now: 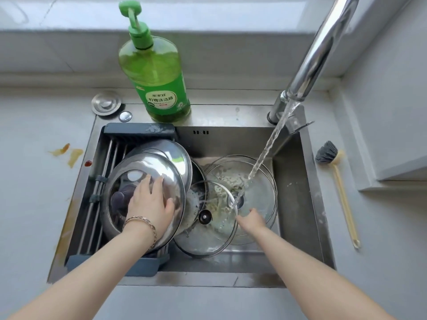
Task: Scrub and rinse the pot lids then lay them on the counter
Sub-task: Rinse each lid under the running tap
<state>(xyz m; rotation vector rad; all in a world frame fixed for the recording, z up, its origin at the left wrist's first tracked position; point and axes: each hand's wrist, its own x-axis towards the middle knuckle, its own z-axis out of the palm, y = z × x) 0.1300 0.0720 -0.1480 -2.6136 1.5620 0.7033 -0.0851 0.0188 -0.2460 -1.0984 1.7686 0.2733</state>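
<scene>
Several pot lids lie in the steel sink [298, 204]. A big steel lid with a glass window [129, 181] leans on the drain rack [138, 131] at the left, and my left hand [150, 200] rests flat on it, fingers spread. A second steel lid [171, 151] sits behind it. A glass lid with a black knob [205, 236] lies in the middle, and my right hand [250, 219] holds its right rim. Another glass lid [261, 181], smeared with food, lies under the water stream [265, 151].
The tap [323, 45] runs from the upper right. A green soap pump bottle [154, 72] stands behind the sink. A dish brush [335, 179] lies on the right counter. A sink plug [105, 103] and sauce stains [69, 153] mark the left counter.
</scene>
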